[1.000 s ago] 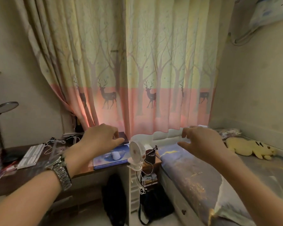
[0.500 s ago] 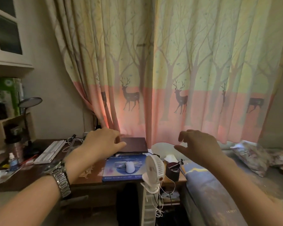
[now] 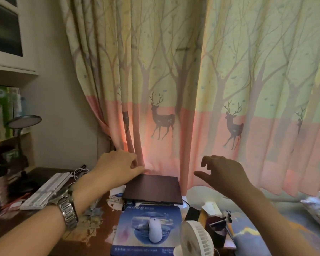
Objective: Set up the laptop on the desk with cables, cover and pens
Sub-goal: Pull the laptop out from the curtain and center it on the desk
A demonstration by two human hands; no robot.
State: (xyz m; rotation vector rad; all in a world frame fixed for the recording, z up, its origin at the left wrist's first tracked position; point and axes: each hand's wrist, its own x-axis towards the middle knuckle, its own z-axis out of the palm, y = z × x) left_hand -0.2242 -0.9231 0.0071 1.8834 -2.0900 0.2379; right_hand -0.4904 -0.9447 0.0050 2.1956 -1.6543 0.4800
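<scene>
- While the closed laptop [image 3: 152,188] is lying on the tabletop [image 3: 100,224], the left hand [image 3: 116,166] is hovering at its far-left corner, fingers [image 3: 137,169] loosely extended, gripping nothing.
- The right hand [image 3: 223,175] is hanging beside it, fingers [image 3: 204,160] spread, empty.

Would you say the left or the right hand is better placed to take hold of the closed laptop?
Left, probably: the left hand reaches the laptop at its back-left corner, while the right hand hovers open off its right side.

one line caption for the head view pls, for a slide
Both empty hands, left and right, reach toward the closed laptop by the curtain.
</scene>
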